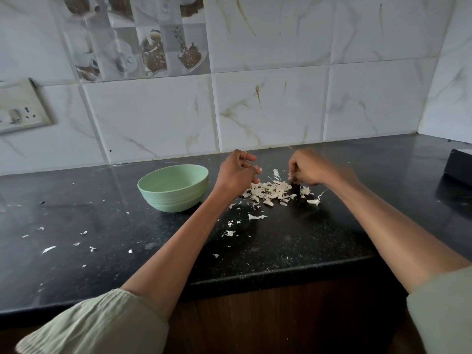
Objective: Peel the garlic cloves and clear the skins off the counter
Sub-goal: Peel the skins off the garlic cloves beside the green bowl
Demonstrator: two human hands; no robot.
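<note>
One green bowl (173,187) on tabletop (319,238); one heap of skins (268,191) right of bowl. Left hand (236,175) curled, contents unclear; right hand (306,169) pinching skins.

Home kitchen, tiled wall (268,103), black counter (293,241), wall socket (21,106)

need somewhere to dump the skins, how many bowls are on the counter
1. A pale green bowl stands on the black counter, just left of the left hand and the pile of garlic skins. Its contents are hidden from here.
</note>
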